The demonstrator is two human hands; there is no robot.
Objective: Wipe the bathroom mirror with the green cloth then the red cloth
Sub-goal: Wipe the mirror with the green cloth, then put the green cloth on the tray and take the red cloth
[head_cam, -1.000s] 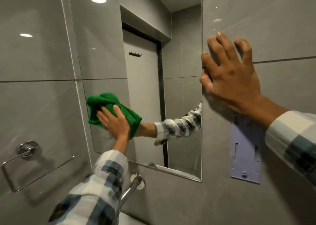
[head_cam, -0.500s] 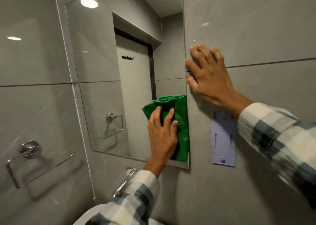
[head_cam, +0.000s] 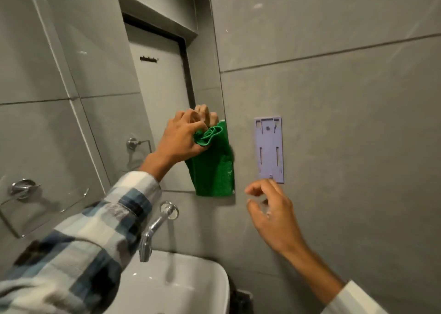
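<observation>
The left hand [head_cam: 183, 138] is clamped on the bunched top of the green cloth [head_cam: 211, 168], which hangs long-axis downward against the mirror [head_cam: 114, 79] at its lower right corner. The right hand [head_cam: 272, 212] hovers loosely spread and empty, just right of the mirror and lower than the cloth's bunched top. Judging by that, the left is nearer for any further wiping; no red cloth shows.

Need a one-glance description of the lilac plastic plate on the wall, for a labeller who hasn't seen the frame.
Start at the mirror above the white sink and move right onto the grey tiled wall. The lilac plate is a flat upright rectangle with slots, level with the green cloth. It is the only coloured fixture on that wall; the right hand is just below it.
</observation>
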